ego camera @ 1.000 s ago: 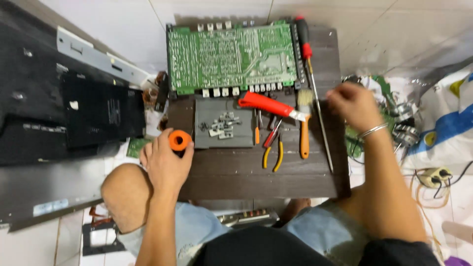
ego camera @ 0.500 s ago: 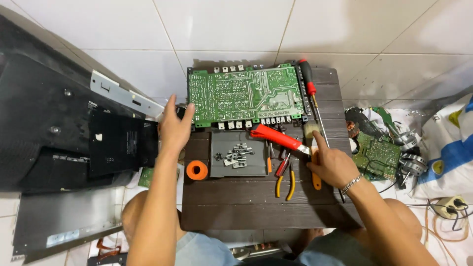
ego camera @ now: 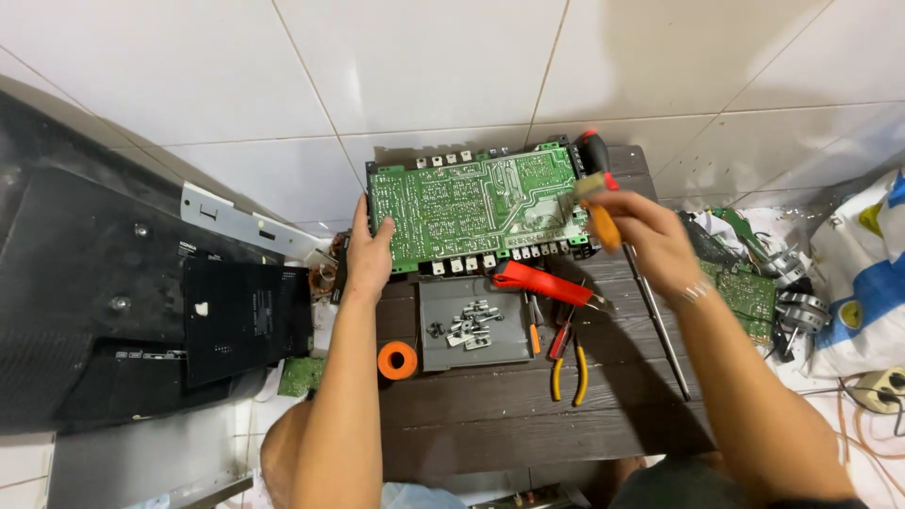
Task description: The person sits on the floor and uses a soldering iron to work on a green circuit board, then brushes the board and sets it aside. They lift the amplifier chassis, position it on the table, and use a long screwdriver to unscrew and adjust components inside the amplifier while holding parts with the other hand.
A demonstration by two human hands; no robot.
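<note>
On the dark wooden desk (ego camera: 528, 415) in front of me lay a green circuit board (ego camera: 471, 209), flat, at the far edge near the white tiled wall (ego camera: 424, 66). My left hand (ego camera: 370, 247) rested on the board's left edge, fingers spread and curled lightly over the corner, holding it down, not closed around anything else. My right hand (ego camera: 646, 238) was closed around a small brush with an orange handle (ego camera: 600, 215), bristle end over the board's right side; can't tell if the bristles touched the board.

Just below the board: red-handled tool (ego camera: 539, 282), lying at a slant. Beside that, a grey tray (ego camera: 443, 347) with loose metal screws and clips (ego camera: 467, 323) in it. Orange tape roll (ego camera: 398, 360) sat left of the tray, touching or almost touching it. Small orange screwdriver (ego camera: 533, 332) and yellow-handled pliers (ego camera: 568, 369) lay right of the tray. Long screwdriver with red and black handle (ego camera: 592, 149) ran down the desk's right side, partly hidden by my right hand.

Left of the desk, a black panel (ego camera: 141, 311) lay on the floor. Right of it, more green boards (ego camera: 749, 297) and a white and blue bag (ego camera: 872, 273).
</note>
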